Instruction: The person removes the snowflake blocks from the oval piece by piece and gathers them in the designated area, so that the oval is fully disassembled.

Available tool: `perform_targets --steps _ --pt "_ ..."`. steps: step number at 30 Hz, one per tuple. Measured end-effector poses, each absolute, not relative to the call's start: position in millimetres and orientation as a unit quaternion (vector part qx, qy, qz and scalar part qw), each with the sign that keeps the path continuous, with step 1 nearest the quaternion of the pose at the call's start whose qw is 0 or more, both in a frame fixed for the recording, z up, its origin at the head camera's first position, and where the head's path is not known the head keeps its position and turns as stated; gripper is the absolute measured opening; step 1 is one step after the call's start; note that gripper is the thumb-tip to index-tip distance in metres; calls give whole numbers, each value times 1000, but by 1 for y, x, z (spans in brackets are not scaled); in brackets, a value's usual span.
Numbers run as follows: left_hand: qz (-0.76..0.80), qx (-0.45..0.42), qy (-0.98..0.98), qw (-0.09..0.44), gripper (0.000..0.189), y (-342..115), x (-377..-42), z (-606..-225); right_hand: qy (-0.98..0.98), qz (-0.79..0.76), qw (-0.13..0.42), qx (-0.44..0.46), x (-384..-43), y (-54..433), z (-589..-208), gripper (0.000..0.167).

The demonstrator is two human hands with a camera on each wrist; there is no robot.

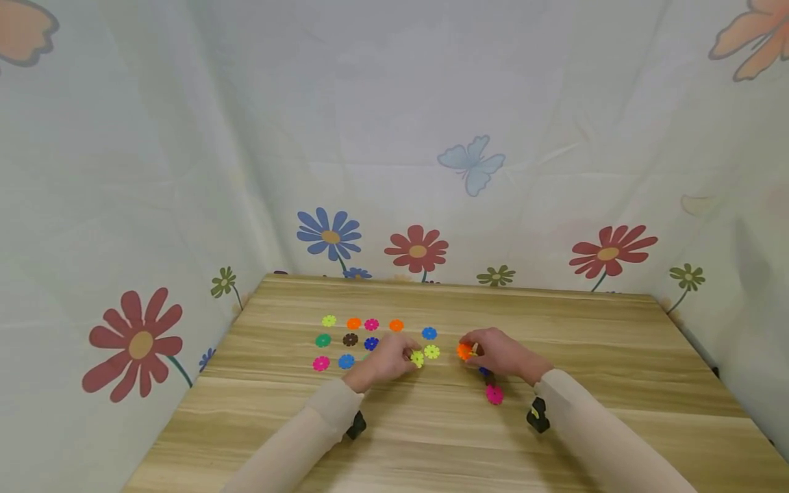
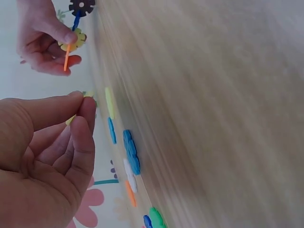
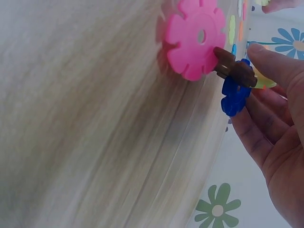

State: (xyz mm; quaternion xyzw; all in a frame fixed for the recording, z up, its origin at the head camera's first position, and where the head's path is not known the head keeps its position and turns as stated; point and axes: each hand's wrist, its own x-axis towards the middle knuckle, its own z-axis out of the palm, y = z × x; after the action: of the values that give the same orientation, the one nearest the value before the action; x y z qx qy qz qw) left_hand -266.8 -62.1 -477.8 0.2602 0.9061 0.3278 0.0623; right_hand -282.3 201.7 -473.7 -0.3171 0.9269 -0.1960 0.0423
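My left hand (image 1: 387,359) pinches a yellow-green notched plastic disc (image 1: 418,359) between thumb and fingertips, above the table. A short gap to the right, my right hand (image 1: 502,353) grips a chain of interlocking notched discs. At the chain's end nearest my left hand is an orange disc (image 1: 464,351), seen edge-on in the left wrist view. A yellow disc (image 3: 264,81) is partly covered by the right fingers. The right wrist view also shows a blue disc (image 3: 233,99), a brown disc (image 3: 240,72) and, at the low end, a pink disc (image 3: 190,42).
Loose discs lie in rough rows on the wooden table (image 1: 394,445), left of and behind my left hand, including a blue disc (image 1: 429,333) and another yellow-green disc (image 1: 432,352). My left hand partly hides a green one. A flower-printed cloth (image 1: 382,137) hangs behind.
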Motion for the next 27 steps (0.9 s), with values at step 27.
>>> perform_targets --steps 27 --pt "245 271 927 80 25 -39 -268 -489 921 -205 46 -329 -284 202 -473 32"
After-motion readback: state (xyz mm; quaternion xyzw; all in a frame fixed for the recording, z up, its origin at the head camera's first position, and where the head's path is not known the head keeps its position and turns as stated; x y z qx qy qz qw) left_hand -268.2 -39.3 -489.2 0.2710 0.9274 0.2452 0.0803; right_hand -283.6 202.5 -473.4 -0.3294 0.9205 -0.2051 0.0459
